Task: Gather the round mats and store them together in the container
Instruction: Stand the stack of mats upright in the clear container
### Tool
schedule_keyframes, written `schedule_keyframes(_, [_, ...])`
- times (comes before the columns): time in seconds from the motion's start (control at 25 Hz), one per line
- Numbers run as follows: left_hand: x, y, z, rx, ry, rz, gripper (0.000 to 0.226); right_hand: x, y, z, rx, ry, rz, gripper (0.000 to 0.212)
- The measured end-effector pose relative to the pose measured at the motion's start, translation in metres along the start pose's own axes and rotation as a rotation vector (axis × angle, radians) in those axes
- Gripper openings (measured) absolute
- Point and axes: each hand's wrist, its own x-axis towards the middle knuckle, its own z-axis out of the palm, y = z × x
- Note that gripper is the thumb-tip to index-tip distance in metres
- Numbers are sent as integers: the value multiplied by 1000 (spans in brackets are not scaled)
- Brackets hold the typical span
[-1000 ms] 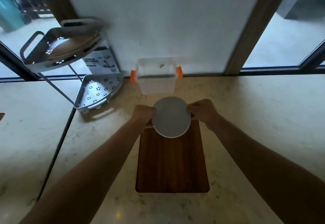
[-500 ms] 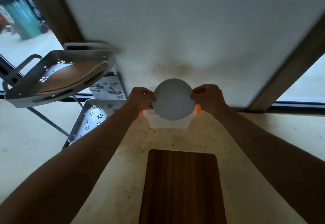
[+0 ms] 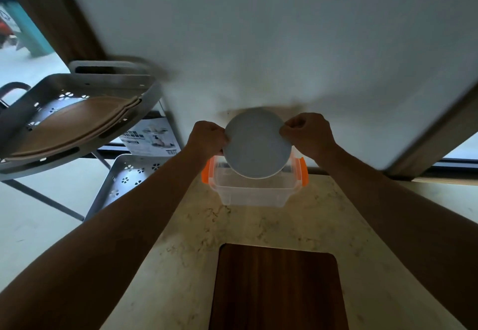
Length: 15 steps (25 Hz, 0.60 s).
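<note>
A stack of round grey mats [image 3: 257, 146] is held tilted on edge above the clear plastic container [image 3: 252, 192], which has orange side latches and stands against the white wall. My left hand [image 3: 207, 137] pinches the stack's left rim and my right hand [image 3: 309, 133] pinches its right rim. The lower edge of the mats overlaps the container's open top. How many mats are in the stack is hidden.
A dark wooden cutting board [image 3: 276, 291] lies on the marble counter in front of the container. A grey two-tier corner rack [image 3: 77, 112] stands at the left, its upper tier holding brown mats. A printed box [image 3: 150, 138] sits behind the rack.
Both hands lifted the mats off the cutting board and carried them forward to above the container. The mats now sit a little lower over its opening.
</note>
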Motion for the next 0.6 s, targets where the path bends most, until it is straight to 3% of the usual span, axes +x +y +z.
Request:
schedule_keyframes(0.2, [12,-24,9,99,39,65,33,1,23,15,-75,12,-63,11])
schedule_keyframes(0.32, [14,-34,14,458,98,290,24,-1,38,21,-174,-14,-169,16])
schedule_keyframes(0.4, [12,-42,17,564,109,395,17,-4,47,26,-301,-16,-250,16])
schedule_keyframes(0.6, [20,-55,20,767,73,454,18,-5,64,39,-429,29,-283,14])
